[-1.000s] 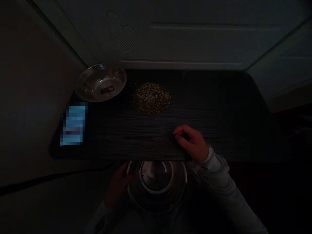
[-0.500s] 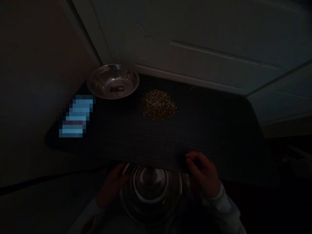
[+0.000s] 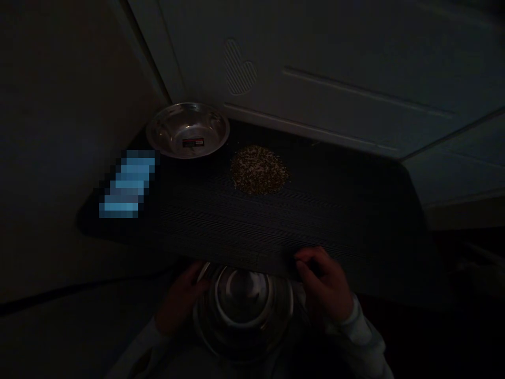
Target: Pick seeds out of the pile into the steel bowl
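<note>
The scene is very dark. A steel bowl [image 3: 242,310] sits below the near edge of a black ribbed table [image 3: 355,210], and my left hand [image 3: 179,300] grips its left rim. My right hand [image 3: 325,281] rests at the table's near edge with fingertips pinched together; what they hold, if anything, is too small to make out. A pile of small grains [image 3: 259,170] lies on the table beyond. A second, empty steel bowl [image 3: 188,129] stands at the far left corner.
A blurred light-blue rectangle [image 3: 127,183] lies at the table's left end. White panelled doors [image 3: 335,68] stand right behind the table. Dark floor shows to the left and right.
My right hand has come back from the middle of the table to its near edge beside the lower bowl. The view has tilted and shifted. The left hand keeps its hold.
</note>
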`<state>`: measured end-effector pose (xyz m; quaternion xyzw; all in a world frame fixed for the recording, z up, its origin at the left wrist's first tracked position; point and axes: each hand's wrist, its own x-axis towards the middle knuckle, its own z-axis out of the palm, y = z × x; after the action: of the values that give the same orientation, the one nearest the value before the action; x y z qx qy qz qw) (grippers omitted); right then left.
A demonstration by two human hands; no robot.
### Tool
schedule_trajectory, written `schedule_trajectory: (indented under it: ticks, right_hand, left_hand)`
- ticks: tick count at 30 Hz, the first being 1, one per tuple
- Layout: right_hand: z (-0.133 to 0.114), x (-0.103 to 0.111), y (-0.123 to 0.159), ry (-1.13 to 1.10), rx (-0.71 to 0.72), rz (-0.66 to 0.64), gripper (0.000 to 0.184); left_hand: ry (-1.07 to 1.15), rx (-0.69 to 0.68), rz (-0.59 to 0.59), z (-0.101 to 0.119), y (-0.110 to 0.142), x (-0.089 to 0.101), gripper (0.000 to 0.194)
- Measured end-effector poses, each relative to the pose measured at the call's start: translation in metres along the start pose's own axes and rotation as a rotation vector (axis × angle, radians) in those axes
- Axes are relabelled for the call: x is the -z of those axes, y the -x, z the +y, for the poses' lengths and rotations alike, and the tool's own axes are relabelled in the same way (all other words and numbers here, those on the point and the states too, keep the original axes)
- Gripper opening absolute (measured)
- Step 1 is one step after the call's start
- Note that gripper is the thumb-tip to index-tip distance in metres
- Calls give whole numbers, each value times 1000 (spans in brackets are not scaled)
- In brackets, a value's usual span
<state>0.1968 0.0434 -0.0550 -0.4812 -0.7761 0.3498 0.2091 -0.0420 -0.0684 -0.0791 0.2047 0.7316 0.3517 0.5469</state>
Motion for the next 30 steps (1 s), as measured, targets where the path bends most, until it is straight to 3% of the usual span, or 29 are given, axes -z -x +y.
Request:
schedule_trajectory:
  ticks: [15,30]
  right_hand:
    - [-2,-6,-5,-65,-58,53,16]
    - [-10,-8,-12,27,36,15,16]
  left_hand:
    - [31,-24,-31,-2,2,0,44]
    - [19,-33,5,3,3,-3,42]
